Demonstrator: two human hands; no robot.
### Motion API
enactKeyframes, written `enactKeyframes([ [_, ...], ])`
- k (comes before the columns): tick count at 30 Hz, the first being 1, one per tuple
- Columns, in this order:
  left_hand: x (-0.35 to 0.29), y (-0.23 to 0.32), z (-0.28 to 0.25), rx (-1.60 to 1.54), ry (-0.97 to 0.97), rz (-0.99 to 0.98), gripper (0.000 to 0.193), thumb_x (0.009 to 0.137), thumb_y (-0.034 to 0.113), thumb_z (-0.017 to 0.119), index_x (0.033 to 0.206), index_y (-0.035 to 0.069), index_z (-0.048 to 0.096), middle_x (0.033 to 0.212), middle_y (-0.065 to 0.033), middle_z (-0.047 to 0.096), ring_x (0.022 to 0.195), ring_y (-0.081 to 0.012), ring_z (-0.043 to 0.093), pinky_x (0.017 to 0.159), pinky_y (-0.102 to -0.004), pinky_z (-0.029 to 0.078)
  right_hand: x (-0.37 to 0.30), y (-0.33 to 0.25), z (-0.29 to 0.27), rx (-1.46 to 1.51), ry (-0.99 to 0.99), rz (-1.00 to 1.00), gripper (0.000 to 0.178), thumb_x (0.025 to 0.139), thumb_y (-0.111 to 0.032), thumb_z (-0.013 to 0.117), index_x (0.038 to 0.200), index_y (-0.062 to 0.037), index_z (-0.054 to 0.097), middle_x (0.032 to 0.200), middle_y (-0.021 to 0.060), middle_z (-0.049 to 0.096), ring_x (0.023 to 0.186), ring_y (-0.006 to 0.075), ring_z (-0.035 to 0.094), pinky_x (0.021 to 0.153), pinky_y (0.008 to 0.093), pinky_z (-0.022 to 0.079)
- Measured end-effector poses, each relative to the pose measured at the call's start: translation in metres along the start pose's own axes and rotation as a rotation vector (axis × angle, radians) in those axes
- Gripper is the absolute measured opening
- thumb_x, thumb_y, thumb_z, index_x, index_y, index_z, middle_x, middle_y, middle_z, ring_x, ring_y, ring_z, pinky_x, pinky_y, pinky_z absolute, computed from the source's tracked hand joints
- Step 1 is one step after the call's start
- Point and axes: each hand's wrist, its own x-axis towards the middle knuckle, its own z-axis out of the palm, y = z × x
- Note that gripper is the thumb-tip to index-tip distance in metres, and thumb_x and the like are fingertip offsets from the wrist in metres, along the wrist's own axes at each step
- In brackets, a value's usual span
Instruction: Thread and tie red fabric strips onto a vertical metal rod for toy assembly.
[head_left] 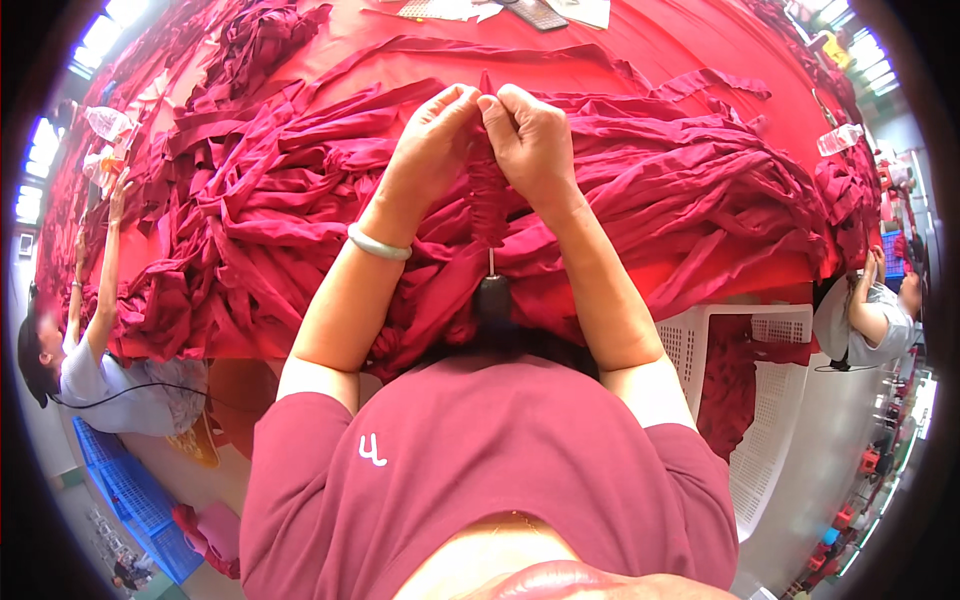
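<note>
A thin metal rod (pixel 491 263) with a black handle (pixel 494 299) points away from my chest over the table. Bunched in tight folds along it is a dark red fabric strip (pixel 488 205). My left hand (pixel 432 145) and my right hand (pixel 530 142) pinch this strip near its far end, thumbs facing each other. A small pointed tip of the fabric shows just beyond the fingers. The rod's far end is hidden by fabric and hands. Beneath my forearms lies a broad heap of long dark red strips (pixel 680 165).
A bright red cloth (pixel 650 40) covers the table. Clear plastic bottles (pixel 840 139) stand at both sides. A white crate (pixel 690 335) with red fabric is at my lower right, blue crates (pixel 130 495) at lower left. Other people work left (pixel 125 390) and right (pixel 880 320).
</note>
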Motion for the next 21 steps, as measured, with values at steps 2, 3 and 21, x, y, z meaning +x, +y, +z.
enactKeyframes([
  [2,0.007,0.007,0.008,0.149,0.008,0.086,0.012,0.099,0.012,0.055,0.102,0.003,0.062,0.090,-0.0029,0.063,0.080,-0.0105,0.060,0.069,-0.0247,0.051,0.000,0.000,0.000,-0.087,-0.008,-0.073,0.031,0.093,-0.020,0.063,0.072,-0.0009,0.050,0.060,0.0172,0.045,0.050,0.0247,0.042,0.051,0.0358,0.038],
  [3,0.012,0.012,0.012,0.031,0.012,0.001,0.014,0.099,0.011,0.055,0.105,0.001,0.063,0.092,-0.0047,0.064,0.081,-0.0120,0.062,0.071,-0.0259,0.052,0.006,0.002,-0.005,-0.154,-0.061,-0.055,0.025,0.090,-0.026,0.062,0.078,-0.0046,0.059,0.068,0.0180,0.060,0.065,0.0395,0.061,0.057,0.0470,0.046],
  [21,0.013,0.001,0.015,0.076,0.191,0.084,0.013,0.098,0.015,0.057,0.091,0.006,0.064,0.078,0.0002,0.063,0.068,-0.0070,0.057,0.060,-0.0223,0.046,0.003,-0.001,0.002,-0.172,-0.033,-0.075,0.025,0.092,-0.020,0.058,0.075,-0.0020,0.057,0.066,0.0189,0.056,0.059,0.0370,0.057,0.053,0.0421,0.042],
])
